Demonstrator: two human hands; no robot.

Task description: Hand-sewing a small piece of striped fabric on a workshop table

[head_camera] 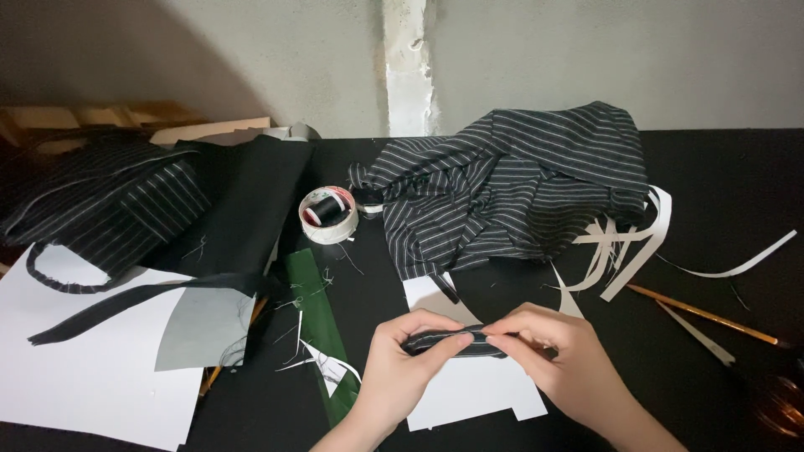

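Both hands pinch a narrow strip of dark striped fabric (456,341) just above a white paper sheet (469,389) near the table's front edge. My left hand (402,364) grips the strip's left end between thumb and fingers. My right hand (561,356) holds its right end, fingers curled over it. Behind them a large crumpled heap of the same striped fabric (511,188) lies on the black table (729,192).
A tape roll holding thread spools (328,213) sits left of the heap. A green ruler (314,305), a grey paper piece (201,326), white paper (84,360) and more striped cloth (100,201) lie left. Paper strips (628,247), a pencil (703,314) and scissors (779,393) lie right.
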